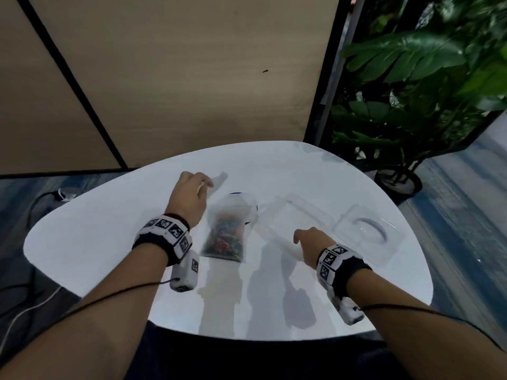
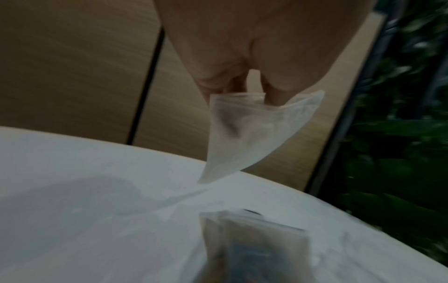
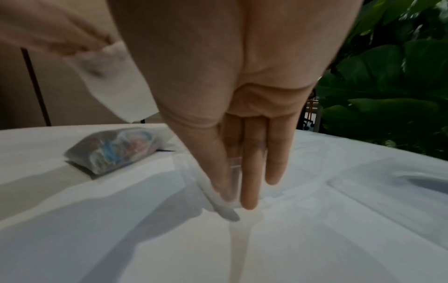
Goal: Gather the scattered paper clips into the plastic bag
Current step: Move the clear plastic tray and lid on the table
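A clear plastic bag [image 1: 226, 234] packed with coloured paper clips lies flat mid-table, also seen in the right wrist view [image 3: 114, 151] and blurred in the left wrist view [image 2: 254, 249]. The only clips I see are inside it. Just beyond it, my left hand [image 1: 201, 186] pinches the top of a small empty clear bag [image 2: 252, 134], which hangs with its lower corner near the table top. To the right, my right hand [image 1: 299, 239] points down, its thumb and index finger [image 3: 234, 168] pinching the edge of another clear bag [image 3: 208, 187] at the table surface.
The white rounded table [image 1: 109, 242] holds a shallow clear tray [image 1: 301, 212] beyond my right hand and a clear box [image 1: 367, 234] with a pale purple arc at the right. A potted plant [image 1: 397, 185] stands past the far right edge. Cables [image 1: 46, 198] lie on the floor at left.
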Tool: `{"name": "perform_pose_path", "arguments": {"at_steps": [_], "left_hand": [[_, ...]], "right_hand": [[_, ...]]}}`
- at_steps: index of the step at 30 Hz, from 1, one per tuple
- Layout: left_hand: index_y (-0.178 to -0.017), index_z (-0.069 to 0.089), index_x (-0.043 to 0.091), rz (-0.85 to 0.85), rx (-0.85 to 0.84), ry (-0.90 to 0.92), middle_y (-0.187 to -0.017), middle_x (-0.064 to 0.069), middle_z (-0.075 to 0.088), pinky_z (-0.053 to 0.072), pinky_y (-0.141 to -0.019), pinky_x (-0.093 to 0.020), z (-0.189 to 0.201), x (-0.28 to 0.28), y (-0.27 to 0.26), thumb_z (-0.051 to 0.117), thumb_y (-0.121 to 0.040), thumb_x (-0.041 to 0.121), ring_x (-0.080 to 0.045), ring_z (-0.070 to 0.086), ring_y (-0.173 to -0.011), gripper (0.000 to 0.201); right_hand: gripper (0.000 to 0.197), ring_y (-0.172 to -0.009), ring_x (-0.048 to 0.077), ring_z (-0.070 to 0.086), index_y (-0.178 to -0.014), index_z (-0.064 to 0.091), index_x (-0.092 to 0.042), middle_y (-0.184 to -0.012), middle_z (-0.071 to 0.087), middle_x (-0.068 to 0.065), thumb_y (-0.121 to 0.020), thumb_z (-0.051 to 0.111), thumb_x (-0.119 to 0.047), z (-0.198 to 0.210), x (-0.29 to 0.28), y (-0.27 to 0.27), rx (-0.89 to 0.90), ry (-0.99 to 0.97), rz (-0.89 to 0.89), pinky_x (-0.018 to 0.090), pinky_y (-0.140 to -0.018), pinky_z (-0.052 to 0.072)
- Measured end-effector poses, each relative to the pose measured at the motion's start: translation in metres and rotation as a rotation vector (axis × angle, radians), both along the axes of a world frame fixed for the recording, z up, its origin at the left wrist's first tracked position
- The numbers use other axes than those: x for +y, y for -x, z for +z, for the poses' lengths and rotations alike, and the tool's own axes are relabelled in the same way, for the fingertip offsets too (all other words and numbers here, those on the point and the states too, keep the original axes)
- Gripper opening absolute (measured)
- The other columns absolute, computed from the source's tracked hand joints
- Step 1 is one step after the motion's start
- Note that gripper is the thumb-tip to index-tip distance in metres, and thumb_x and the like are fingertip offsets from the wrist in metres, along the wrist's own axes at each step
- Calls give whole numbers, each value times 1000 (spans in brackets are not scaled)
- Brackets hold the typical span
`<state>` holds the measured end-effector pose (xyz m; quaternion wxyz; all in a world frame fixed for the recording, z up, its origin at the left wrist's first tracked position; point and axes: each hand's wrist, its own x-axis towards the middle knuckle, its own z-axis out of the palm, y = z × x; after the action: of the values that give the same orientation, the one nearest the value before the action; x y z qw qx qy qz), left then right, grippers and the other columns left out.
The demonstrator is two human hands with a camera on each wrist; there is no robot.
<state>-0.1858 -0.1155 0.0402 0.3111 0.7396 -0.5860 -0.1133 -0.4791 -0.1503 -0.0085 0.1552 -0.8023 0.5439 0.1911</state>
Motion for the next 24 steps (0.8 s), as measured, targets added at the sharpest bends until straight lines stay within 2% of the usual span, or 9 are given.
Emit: {"name": "perform_pose_path", "arguments": {"at_steps": [3,8,11,13,15,17,19,22,24], "left_hand": [[-109,65,16,-224,1,51,-113,0,69,46,-90,-28,11,-1,49,43,-102,14,-17,62,-102,24],[-115,64,17,-540,-94,-151,-115,-2,69,46,-94,-34,-21,-1,114,39,-103,17,-22,62,-107,28],[-107,65,19,-689,-211,-224,-107,-1,65,45,-94,-36,-47,-8,139,41,-101,18,-22,60,-105,24],[-107,62,21,-733,-242,-322,-105,-1,64,45,-93,-37,-58,-11,152,38,-102,23,-22,59,-102,25],[-113,59,20,-760,-284,-429,-106,-3,67,46,-90,-38,-65,-13,165,34,-103,34,-25,61,-101,29],[-119,55,23,-763,-319,-523,-106,-4,69,46,-83,-36,-66,-15,176,38,-99,50,-26,62,-97,37],[-127,52,27,-759,-282,-610,-114,-2,67,48,-87,-36,-65,-17,183,55,-90,55,-24,61,-102,47],[-135,56,23,-775,-221,-702,-128,1,64,50,-100,-33,-62,-24,181,73,-82,27,-19,61,-116,57],[-128,66,20,-760,-178,-727,-122,2,69,53,-95,-31,-61,-30,174,66,-84,9,-16,64,-112,45]], "right_hand": [[31,-103,26,64,-110,67,-17,-115,65,7,-87,52,-2,-2,1,29,31,-31,83,26,-75,46],[46,-112,16,60,-114,70,-19,-117,68,-2,-82,48,5,5,-7,63,-119,-124,44,16,-90,43],[43,-76,-4,60,-96,77,-28,-84,68,-18,-80,53,3,18,-26,82,-260,-151,-110,2,-67,40],[37,-66,-5,57,-86,78,-32,-76,68,-18,-80,57,-2,24,-39,96,-386,-185,-255,3,-59,39],[27,-78,6,67,-79,78,-28,-84,74,-7,-79,59,-9,20,-52,112,-487,-175,-450,18,-70,54],[19,-91,21,68,-91,77,-21,-97,74,3,-84,59,-19,10,-63,129,-417,-39,-632,33,-77,57],[36,-103,33,63,-115,65,-11,-115,66,14,-87,58,-33,-4,-68,143,-231,101,-762,34,-80,51],[77,-121,40,51,-137,41,-9,-133,49,26,-83,56,-61,-25,-62,151,-44,92,-932,43,-97,42],[79,-127,41,42,-144,27,-22,-141,37,28,-84,48,-70,-32,-55,147,94,83,-881,45,-104,36]]}}
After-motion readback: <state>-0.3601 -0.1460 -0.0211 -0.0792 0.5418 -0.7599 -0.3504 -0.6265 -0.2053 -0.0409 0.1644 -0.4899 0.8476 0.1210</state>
